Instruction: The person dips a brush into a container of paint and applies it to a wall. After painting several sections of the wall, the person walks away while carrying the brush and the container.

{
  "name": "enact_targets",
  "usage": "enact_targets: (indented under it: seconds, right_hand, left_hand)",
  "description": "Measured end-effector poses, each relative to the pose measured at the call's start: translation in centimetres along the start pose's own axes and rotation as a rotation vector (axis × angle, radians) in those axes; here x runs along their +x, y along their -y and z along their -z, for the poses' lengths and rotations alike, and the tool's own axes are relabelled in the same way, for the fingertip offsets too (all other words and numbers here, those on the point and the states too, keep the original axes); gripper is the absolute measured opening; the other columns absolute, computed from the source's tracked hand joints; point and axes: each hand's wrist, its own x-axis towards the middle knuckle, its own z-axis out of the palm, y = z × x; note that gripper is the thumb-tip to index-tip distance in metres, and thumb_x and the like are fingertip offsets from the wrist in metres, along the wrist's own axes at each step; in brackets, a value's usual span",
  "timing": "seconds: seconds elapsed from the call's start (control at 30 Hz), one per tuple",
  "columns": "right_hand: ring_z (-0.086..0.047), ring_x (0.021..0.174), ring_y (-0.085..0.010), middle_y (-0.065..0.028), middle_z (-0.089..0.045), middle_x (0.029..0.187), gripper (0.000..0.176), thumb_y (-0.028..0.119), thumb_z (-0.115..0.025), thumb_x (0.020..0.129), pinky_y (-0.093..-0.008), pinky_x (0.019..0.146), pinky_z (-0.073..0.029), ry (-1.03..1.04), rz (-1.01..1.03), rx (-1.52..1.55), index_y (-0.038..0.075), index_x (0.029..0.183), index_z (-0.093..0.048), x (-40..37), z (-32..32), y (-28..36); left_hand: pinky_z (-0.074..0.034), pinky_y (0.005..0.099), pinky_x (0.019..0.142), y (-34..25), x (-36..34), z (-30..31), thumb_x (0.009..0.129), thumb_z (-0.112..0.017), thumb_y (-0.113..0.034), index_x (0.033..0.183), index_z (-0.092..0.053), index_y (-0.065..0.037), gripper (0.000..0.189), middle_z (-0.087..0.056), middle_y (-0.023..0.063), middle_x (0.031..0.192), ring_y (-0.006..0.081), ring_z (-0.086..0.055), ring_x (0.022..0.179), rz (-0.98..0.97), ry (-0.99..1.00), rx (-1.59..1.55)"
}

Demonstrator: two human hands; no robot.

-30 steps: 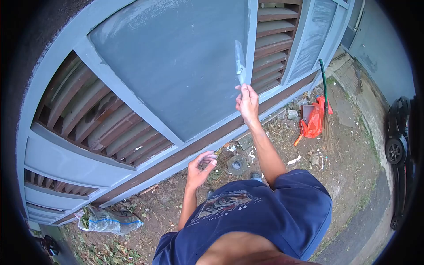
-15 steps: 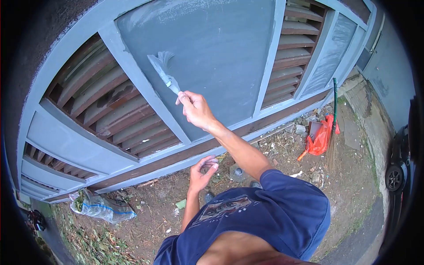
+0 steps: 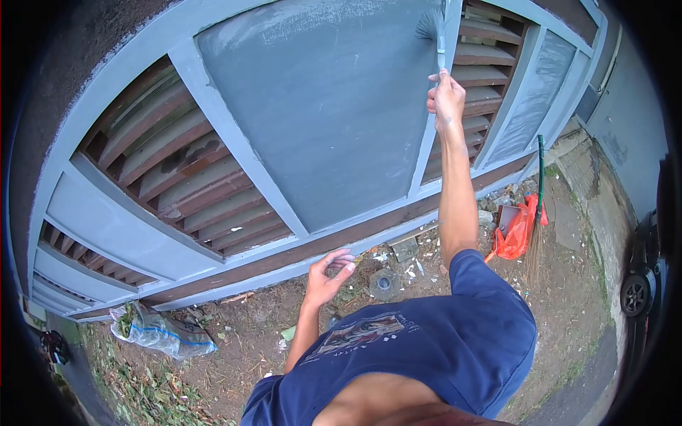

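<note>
My right hand (image 3: 447, 101) is closed round the handle of a paintbrush (image 3: 440, 44), its grey bristles fanned out to the left. The bristles are at the upper right edge of a large grey-blue panel (image 3: 320, 113), beside the light blue upright frame strip (image 3: 426, 142). Lower down, my left hand (image 3: 330, 277) is held in front of my body with fingers loosely curved and the thumb apart from them. Nothing I can make out is in it.
Brown louvre slats (image 3: 192, 170) flank the panel. On the littered ground lie a clear plastic bottle (image 3: 383, 284), an orange plastic bag (image 3: 513, 238) and a filled clear sack (image 3: 167, 334). A green-handled broom (image 3: 540, 177) stands at right, with a dark car (image 3: 639, 284) beyond.
My right hand has carried the paintbrush from the panel's left side to its upper right edge. My left hand has stayed nearly still.
</note>
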Motion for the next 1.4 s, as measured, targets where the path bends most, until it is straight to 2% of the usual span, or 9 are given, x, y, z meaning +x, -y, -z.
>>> enact_targets:
  seconds: [0.1, 0.27, 0.47, 0.57, 0.63, 0.73, 0.93, 1.17, 1.4]
  right_hand:
    - [-0.039, 0.037, -0.0086, -0.001, -0.042, 0.05, 0.037, 0.033, -0.045, 0.098, -0.0254, 0.034, -0.028, 0.018, -0.023, 0.049, 0.001, 0.085, -0.058, -3.0, -3.5, -1.5]
    - [-0.043, 0.046, -0.0069, 0.0011, -0.042, 0.049, 0.036, 0.03, -0.048, 0.098, -0.0283, 0.044, -0.033, 0.339, 0.092, -0.121, 0.001, 0.084, -0.064, -12.2, -9.9, -4.6]
    - [-0.044, 0.05, -0.0035, 0.0037, -0.048, 0.058, 0.03, 0.029, -0.051, 0.098, -0.0212, 0.046, -0.034, 0.789, -0.11, -0.204, 0.002, 0.093, -0.065, -17.7, -3.3, -9.9]
    - [-0.046, 0.056, -0.0039, 0.0041, -0.05, 0.061, 0.029, 0.028, -0.053, 0.097, -0.0225, 0.05, -0.037, 0.82, -0.339, -0.379, 0.002, 0.094, -0.065, -19.6, 4.2, -13.7]
    - [-0.048, 0.052, -0.0148, -0.0064, -0.05, 0.055, 0.034, 0.033, -0.053, 0.094, -0.033, 0.052, -0.039, 0.701, -0.392, -0.525, 0.002, 0.091, -0.067, -21.6, 9.7, -17.2]
    - [-0.064, 0.067, -0.0297, -0.0173, -0.063, 0.069, 0.033, 0.033, -0.056, 0.09, -0.0407, 0.065, -0.048, 0.591, -0.635, -0.814, 0.003, 0.093, -0.067, -25.3, 18.7, -24.0]
    - [-0.064, 0.085, -0.0415, -0.0237, -0.066, 0.086, 0.03, 0.03, -0.061, 0.082, -0.0468, 0.077, -0.051, 0.619, -0.88, -1.344, 0.001, 0.09, -0.068, -33.5, 31.0, -39.0]
    - [-0.062, 0.099, -0.04, -0.0248, -0.065, 0.103, 0.039, 0.035, -0.06, 0.083, -0.0472, 0.088, -0.05, 0.675, -1.261, -1.277, -0.001, 0.098, -0.066, -37.0, 34.5, -56.1]
    - [-0.059, 0.105, -0.0423, -0.0304, -0.062, 0.106, 0.048, 0.036, -0.06, 0.082, -0.0451, 0.093, -0.047, 0.594, -1.296, -1.183, -0.006, 0.103, -0.062, -36.6, 34.4, -62.0]
  left_hand:
    - [-0.05, 0.0311, 0.084, 0.5, -0.8, 0.5, 0.083, -0.071, -0.009, 0.117, -0.061, 0.0, 0.036, -0.07, 0.0105, 0.101, 0.0146, -0.065, 0.089, 0.012, -0.056, -0.043]
    - [-0.05, 0.0304, 0.084, 1.0, -1.7, 1.0, 0.084, -0.071, -0.008, 0.117, -0.061, 0.0, 0.036, -0.069, 0.011, 0.101, 0.0145, -0.065, 0.088, 0.043, -0.077, -0.057]
    - [-0.05, 0.0299, 0.085, 1.9, -2.0, 1.1, 0.087, -0.066, -0.005, 0.12, -0.059, 0.001, 0.034, -0.067, 0.0112, 0.104, 0.0156, -0.062, 0.095, 0.165, -0.013, -0.046]
    - [-0.049, 0.0306, 0.086, 3.8, -1.8, 0.7, 0.087, -0.067, -0.006, 0.12, -0.058, 0.001, 0.035, -0.067, 0.0115, 0.104, 0.0164, -0.063, 0.096, 0.249, 0.057, -0.021]
    - [-0.049, 0.0306, 0.085, 5.8, -1.7, 0.1, 0.086, -0.067, -0.006, 0.12, -0.059, 0.0, 0.036, -0.068, 0.011, 0.103, 0.0161, -0.063, 0.096, 0.302, 0.102, 0.021]
    - [-0.05, 0.0299, 0.084, 11.9, -2.5, -0.8, 0.085, -0.069, -0.007, 0.119, -0.06, -0.001, 0.036, -0.069, 0.0099, 0.101, 0.0153, -0.064, 0.093, 0.455, 0.169, 0.06]
    - [-0.05, 0.0291, 0.082, 24.3, -7.8, -3.4, 0.084, -0.07, -0.008, 0.117, -0.062, -0.002, 0.034, -0.07, 0.0082, 0.098, 0.014, -0.065, 0.091, 0.76, 0.131, 0.061]
    - [-0.052, 0.0305, 0.082, 34.2, -12.9, -6.3, 0.085, -0.069, -0.007, 0.119, -0.061, -0.003, 0.035, -0.07, 0.0102, 0.099, 0.0158, -0.066, 0.09, 0.938, 0.182, 0.096]
    - [-0.051, 0.0313, 0.082, 36.3, -13.7, -5.8, 0.085, -0.07, -0.007, 0.119, -0.06, -0.004, 0.036, -0.07, 0.0097, 0.099, 0.0164, -0.066, 0.092, 0.984, 0.213, 0.16]
